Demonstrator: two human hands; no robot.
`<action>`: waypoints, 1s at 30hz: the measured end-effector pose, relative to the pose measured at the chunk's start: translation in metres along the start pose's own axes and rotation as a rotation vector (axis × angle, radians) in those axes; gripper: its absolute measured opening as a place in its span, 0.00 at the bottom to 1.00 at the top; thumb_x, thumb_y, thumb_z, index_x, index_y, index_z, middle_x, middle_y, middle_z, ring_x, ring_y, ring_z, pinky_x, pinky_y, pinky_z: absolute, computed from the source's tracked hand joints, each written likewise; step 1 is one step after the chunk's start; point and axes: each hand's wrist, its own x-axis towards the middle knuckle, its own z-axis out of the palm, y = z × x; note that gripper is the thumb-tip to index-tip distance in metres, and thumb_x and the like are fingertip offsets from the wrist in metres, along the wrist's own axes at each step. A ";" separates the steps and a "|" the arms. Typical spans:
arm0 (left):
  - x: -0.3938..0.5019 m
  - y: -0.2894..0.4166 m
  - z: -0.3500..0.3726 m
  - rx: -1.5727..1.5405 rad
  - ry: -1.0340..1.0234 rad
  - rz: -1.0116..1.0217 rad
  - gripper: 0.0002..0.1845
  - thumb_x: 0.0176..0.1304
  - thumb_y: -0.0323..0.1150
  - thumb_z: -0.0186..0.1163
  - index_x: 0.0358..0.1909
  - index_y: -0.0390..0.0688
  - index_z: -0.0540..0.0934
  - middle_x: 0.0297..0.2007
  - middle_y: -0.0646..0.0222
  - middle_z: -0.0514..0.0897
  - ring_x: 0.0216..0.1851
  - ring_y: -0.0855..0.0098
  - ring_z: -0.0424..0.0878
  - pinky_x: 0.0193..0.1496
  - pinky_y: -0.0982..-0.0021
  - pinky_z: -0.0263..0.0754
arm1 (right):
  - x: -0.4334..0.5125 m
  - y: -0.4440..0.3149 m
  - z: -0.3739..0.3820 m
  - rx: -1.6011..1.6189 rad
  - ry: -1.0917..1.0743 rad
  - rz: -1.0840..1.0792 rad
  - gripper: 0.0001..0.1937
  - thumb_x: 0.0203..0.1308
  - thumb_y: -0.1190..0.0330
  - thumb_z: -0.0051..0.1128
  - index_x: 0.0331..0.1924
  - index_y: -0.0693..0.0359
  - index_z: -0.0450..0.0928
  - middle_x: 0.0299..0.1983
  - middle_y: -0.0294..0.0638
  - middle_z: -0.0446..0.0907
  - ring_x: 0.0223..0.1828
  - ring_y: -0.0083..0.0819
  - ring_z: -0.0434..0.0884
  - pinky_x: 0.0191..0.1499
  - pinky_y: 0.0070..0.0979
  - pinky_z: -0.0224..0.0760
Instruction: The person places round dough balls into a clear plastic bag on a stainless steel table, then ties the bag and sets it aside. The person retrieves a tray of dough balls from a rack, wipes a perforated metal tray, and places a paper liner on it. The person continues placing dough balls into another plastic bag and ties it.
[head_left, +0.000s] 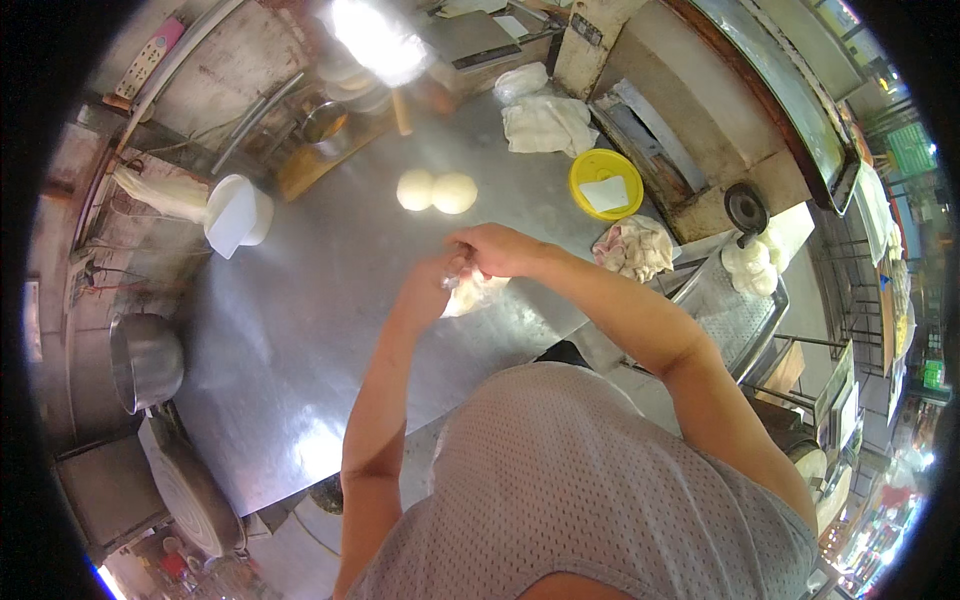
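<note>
My left hand (437, 285) and my right hand (501, 252) meet over the steel worktable. Between them is a clear plastic bag (471, 291) with something pale inside, and the fingers of both hands are closed on its gathered top. The fingers partly cover the bag, so its exact contents cannot be told. Just beyond my hands, two smooth, round, pale dough balls (435, 192) rest side by side on the steel worktable (300, 300), touching each other.
A yellow round lid (576, 187) with a white scraper (604, 193) lies right, near a crumpled cloth (634, 249). Left stand a white tub (259, 214) and a steel bowl (148, 364). White bagged items (750, 264) sit on a perforated tray (709, 296).
</note>
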 end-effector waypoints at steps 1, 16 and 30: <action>-0.005 0.009 0.002 0.090 0.044 0.020 0.21 0.80 0.46 0.56 0.63 0.42 0.83 0.52 0.53 0.90 0.52 0.54 0.87 0.58 0.58 0.78 | 0.002 0.007 0.004 -0.032 0.032 -0.018 0.19 0.64 0.77 0.52 0.59 0.63 0.80 0.38 0.46 0.87 0.33 0.39 0.85 0.41 0.37 0.78; -0.018 -0.019 0.050 0.436 0.703 0.403 0.11 0.72 0.33 0.63 0.52 0.42 0.86 0.63 0.59 0.82 0.63 0.50 0.77 0.69 0.48 0.69 | -0.013 -0.004 0.012 -0.027 0.353 0.107 0.10 0.62 0.63 0.66 0.38 0.61 0.85 0.33 0.52 0.84 0.37 0.52 0.85 0.38 0.46 0.75; -0.011 0.018 0.035 -0.111 0.226 -0.214 0.08 0.67 0.32 0.69 0.40 0.37 0.86 0.33 0.67 0.86 0.31 0.78 0.79 0.36 0.68 0.73 | -0.036 0.033 0.043 -0.162 0.726 -0.029 0.07 0.65 0.70 0.63 0.41 0.60 0.76 0.44 0.46 0.80 0.42 0.54 0.83 0.43 0.48 0.77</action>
